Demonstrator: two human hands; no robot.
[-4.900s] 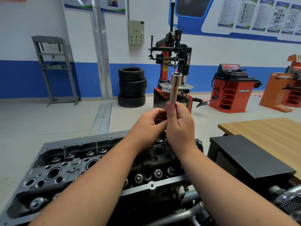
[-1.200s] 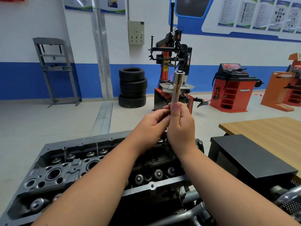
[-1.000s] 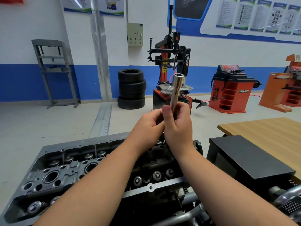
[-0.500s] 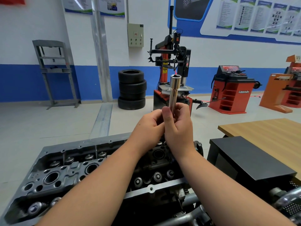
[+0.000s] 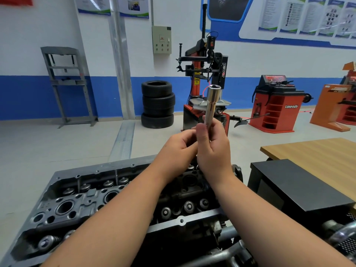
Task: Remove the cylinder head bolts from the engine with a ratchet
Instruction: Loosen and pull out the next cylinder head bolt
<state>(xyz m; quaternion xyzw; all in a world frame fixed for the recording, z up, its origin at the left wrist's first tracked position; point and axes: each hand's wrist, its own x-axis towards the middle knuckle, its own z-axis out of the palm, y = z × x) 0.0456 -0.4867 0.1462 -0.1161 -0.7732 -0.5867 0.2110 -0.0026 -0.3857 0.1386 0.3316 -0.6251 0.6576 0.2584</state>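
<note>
Engine (image 5: 107, 197) sits low in front of the person, cylinder head upward, valve gear exposed. Head bolts cannot be told apart from the other fittings at this range. Both hands are raised above its far end, clear of the metal.

Right hand (image 5: 213, 149) has its fingers curled round the lower part of a long socket (image 5: 211, 105), held near upright, open end uppermost and tilted slightly right. Left hand (image 5: 176, 149) is bunched against the right at the socket's base; fingers curled, but what they hold, if anything, is hidden. No ratchet handle is visible.

Judgement: tool assembly is in hand; no bolt is engaged yet. To do it well, the drive should seat fully in the socket's square end before it goes to the head, and the socket should go down square over a bolt.

Surroundings: wooden table (image 5: 316, 157) at right, a black box (image 5: 300, 187) beside the engine, tyre changer (image 5: 206, 78) and stacked tyres (image 5: 158, 104) well behind. Nothing visibly stands between hands and head
</note>
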